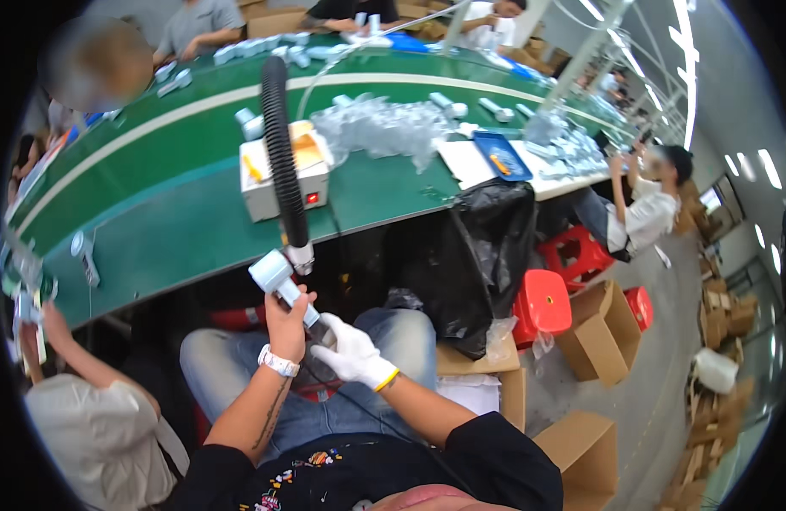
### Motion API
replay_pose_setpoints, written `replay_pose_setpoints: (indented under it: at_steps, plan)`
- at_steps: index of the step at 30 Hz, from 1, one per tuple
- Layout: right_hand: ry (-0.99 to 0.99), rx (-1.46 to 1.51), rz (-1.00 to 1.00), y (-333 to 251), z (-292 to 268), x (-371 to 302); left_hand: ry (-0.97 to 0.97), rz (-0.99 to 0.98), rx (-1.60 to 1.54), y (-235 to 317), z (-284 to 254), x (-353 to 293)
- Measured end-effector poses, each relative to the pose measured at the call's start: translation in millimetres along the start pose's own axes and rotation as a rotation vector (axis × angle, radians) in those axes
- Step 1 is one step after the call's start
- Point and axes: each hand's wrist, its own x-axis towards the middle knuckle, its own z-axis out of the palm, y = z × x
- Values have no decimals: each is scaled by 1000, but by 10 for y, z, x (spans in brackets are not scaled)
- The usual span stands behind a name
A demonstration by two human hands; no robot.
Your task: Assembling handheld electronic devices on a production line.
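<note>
A hand could pass freely over the near edge of the desk [175,243], left of the white box [256,200], as far as the lying dryer [84,258]. Straight ahead I'd bump the black hose [279,128], its end beside the held dryer [272,271]. Right of the box, a bare strip follows that edge; clear bags [376,128] block beyond, a black bag [495,230] farther right.

The hair dryer [271,271] is between me and the bench [163,243]. On the bench, plastic bags [376,128] lie right of a control box [261,200].
</note>
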Motion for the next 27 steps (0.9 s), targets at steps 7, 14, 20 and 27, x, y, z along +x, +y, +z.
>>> replay_pose_setpoints:
  at_steps: [7, 14, 20, 27]
  plan:
    - [306, 136, -215, 56, 43, -6, -191, 109, 272, -195, -86, -197]
    - [-17, -77, -263, -158, -67, 60, -242, 304, 579, 529, -381, -385]
    - [-352, 917, 20, -309, -401, 146, -429, 210, 344, 848, -544, -90]
    - [-659, 534, 74, -116, -407, -102, -332, -85, 344, 777, -402, -498]
